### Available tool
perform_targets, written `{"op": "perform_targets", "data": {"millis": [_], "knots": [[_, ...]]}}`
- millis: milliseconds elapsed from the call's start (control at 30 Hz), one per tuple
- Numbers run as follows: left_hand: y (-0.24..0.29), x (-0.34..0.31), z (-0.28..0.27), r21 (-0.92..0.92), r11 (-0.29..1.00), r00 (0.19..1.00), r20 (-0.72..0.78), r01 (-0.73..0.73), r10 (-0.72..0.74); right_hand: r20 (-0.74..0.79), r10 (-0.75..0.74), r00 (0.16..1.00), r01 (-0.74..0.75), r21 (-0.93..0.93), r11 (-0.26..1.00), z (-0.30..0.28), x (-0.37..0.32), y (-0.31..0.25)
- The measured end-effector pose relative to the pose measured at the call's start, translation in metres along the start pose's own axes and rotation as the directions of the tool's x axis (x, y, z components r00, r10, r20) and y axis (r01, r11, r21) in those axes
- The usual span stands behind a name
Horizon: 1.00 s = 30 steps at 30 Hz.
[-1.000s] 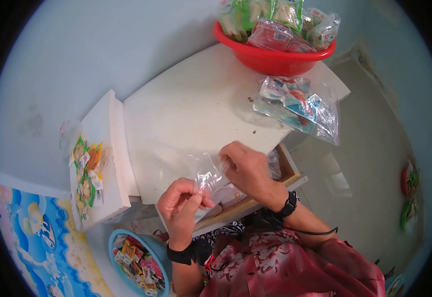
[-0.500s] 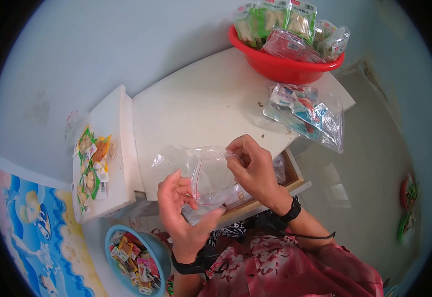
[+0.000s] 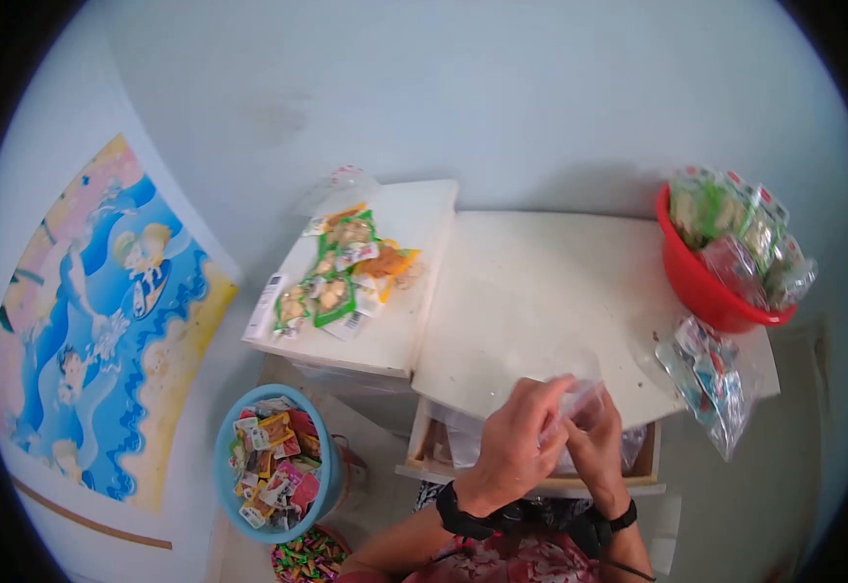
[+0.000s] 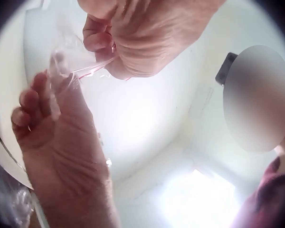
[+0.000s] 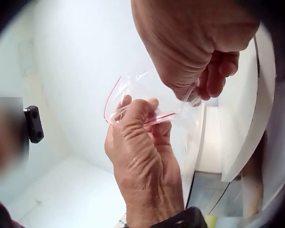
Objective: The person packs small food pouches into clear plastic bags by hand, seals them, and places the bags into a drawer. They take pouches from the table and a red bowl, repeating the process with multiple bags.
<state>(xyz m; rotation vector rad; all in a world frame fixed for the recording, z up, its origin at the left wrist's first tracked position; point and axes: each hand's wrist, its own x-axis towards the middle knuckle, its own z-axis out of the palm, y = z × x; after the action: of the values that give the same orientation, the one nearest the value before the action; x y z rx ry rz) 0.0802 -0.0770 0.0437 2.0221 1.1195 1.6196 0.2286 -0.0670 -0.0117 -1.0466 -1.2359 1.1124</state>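
1. The left hand (image 3: 521,437) and the right hand (image 3: 601,442) are meeting over the front edge of the bench (image 3: 540,291), just above an open drawer (image 3: 424,455). Both are gripping a clear zip bag (image 3: 584,396).
2. In the head view the bag is showing only as a faint sheen above the knuckles. The left hand is covering most of it and part of the right hand.
3. The right wrist view is showing it best. The red seal line is curving open at the bag's mouth, the right hand's fingers (image 5: 133,118) are curling and pinching one lip, and the left hand's fingers (image 5: 213,80) are clamping on the other.
4. In the left wrist view the film is stretching between the two hands and veiling the left fingertips. Glare is washing out the lower part of that picture.
5. I cannot tell whether anything is lying inside the bag.
6. The hands are hiding most of the drawer, and only crumpled clear plastic is showing in it.
7. A red bowl (image 3: 686,282) of packets is sitting at the bench's right end, with a clear sack of packets (image 3: 710,374) lying just beside it and overhanging the edge.
8. A blue tub (image 3: 222,466) of wrappers is standing on the floor to the left. Below it, the picture's lower edge is cutting off a heap of small sweets (image 3: 307,562).
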Motion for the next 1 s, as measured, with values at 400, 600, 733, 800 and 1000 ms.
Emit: {"op": "perform_targets", "data": {"millis": [400,600,733,800,1000], "knots": [[-0.008,0.029,-0.026,-0.017,0.996,0.996,0.045,0.084,-0.083,0.036,0.138,0.99,-0.142,0.134,0.981,-0.012,0.053,-0.008],[-0.014,0.038,-0.031,-0.165,0.986,0.998,0.065,0.006,0.005,-0.047,0.015,0.999,-0.021,-0.118,0.993,-0.02,0.07,0.022],[-0.035,0.047,-0.069,-0.013,1.0,0.999,-0.036,0.025,-0.025,-0.105,-0.031,0.994,-0.013,-0.399,0.917,-0.026,0.066,0.023],[-0.048,0.055,-0.096,0.196,0.979,0.991,-0.127,0.059,-0.034,-0.139,-0.079,0.987,0.001,-0.488,0.873,-0.026,0.063,0.02],[-0.085,0.069,-0.202,0.814,0.514,0.949,-0.314,0.269,0.001,-0.114,-0.062,0.992,0.02,-0.338,0.941,-0.031,0.053,0.025]]}}
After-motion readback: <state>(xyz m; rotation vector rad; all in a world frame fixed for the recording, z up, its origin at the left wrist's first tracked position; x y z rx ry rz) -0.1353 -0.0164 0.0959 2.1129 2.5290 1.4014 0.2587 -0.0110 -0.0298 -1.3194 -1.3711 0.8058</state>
